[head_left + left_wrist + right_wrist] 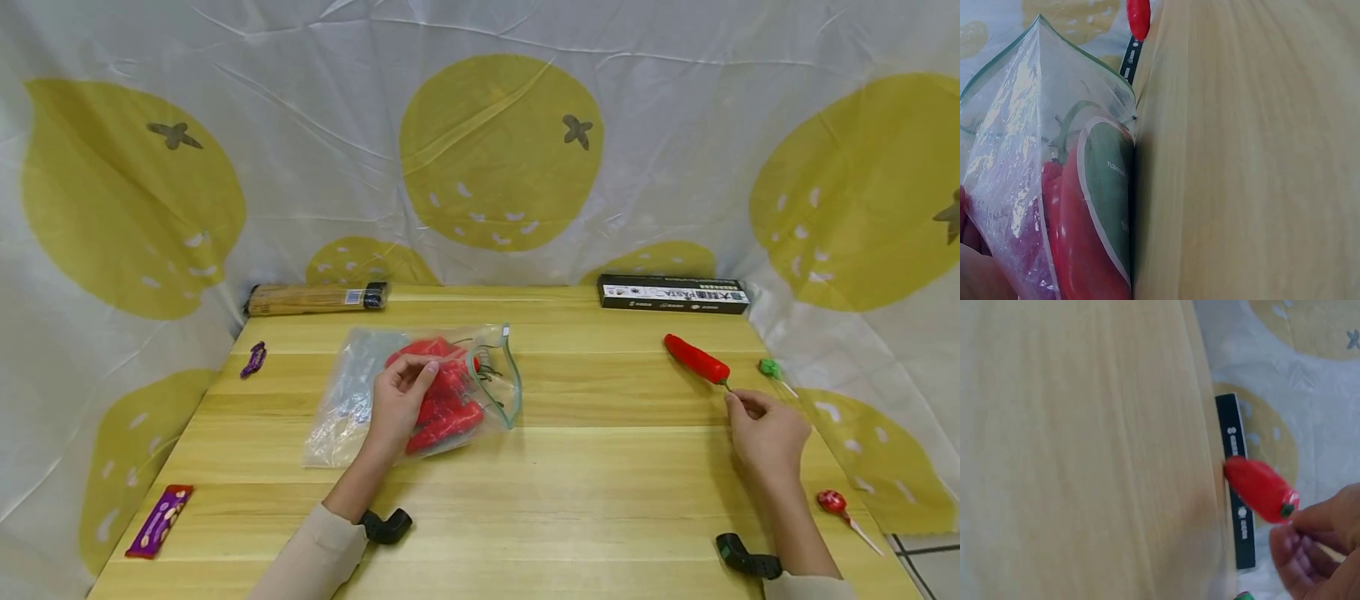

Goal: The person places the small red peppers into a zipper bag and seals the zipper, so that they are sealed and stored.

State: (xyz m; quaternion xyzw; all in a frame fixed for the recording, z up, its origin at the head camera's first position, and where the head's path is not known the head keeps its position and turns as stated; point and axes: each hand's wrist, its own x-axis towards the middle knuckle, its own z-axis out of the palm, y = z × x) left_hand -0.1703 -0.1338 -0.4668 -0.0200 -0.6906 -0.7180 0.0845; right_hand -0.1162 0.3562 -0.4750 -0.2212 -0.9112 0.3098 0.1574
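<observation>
A clear zip bag (341, 400) lies on the table, with several red chili peppers (448, 421) inside. Its green-edged mouth gapes toward the right. My left hand (400, 398) pinches the upper layer of the bag near the middle. In the left wrist view the plastic (1016, 125) is lifted into a peak beside a printed green label (1107, 175). At the right, my right hand (768, 433) pinches one red chili pepper (697, 358) by its thin stem. That pepper hangs above the table, its tip pointing away and to the left; it also shows in the right wrist view (1261, 487).
At the back stand a packet of sticks or noodles (315, 299) on the left and a black pasta box (673, 294) on the right. A purple candy (253, 360) and a purple bar (160, 522) lie left. Green (772, 368) and red (832, 502) lollipops lie right.
</observation>
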